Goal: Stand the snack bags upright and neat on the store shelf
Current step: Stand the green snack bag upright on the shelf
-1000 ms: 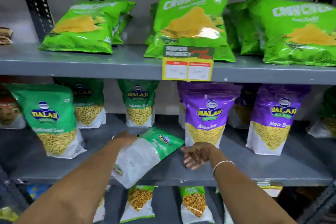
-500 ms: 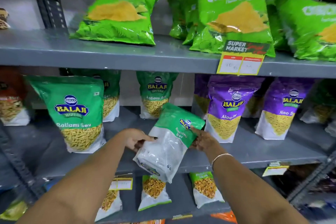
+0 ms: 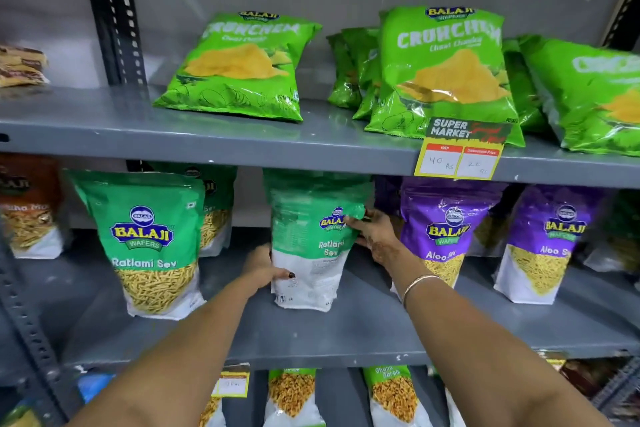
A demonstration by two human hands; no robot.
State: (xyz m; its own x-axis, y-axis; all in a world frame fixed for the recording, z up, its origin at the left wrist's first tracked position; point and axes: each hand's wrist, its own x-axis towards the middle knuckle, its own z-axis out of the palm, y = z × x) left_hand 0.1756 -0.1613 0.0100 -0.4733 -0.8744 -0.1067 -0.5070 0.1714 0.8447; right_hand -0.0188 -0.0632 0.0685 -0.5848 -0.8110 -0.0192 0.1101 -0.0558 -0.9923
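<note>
Ratlami Sev bag point(image 3: 308, 246) upright on middle shelf point(image 3: 346, 329), back panel mostly facing out, base on the shelf surface. Left hand point(image 3: 266, 270) clamped on its lower left edge, thumb across the white part. Right hand point(image 3: 375, 236) gripping its upper right edge, fingers on the green band; bangle point(image 3: 417, 284) on that wrist. Front-facing Ratlami Sev bag point(image 3: 149, 243) stands to the left, apart. Purple Aloo Sev bag point(image 3: 446, 232) just beside the right hand. Crunchem bags point(image 3: 242, 66) on upper shelf, price tag point(image 3: 460, 152) on its lip.

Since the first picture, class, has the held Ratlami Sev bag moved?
Yes. The Ratlami Sev bag, then flat on the middle shelf, now stands upright, further back.
</note>
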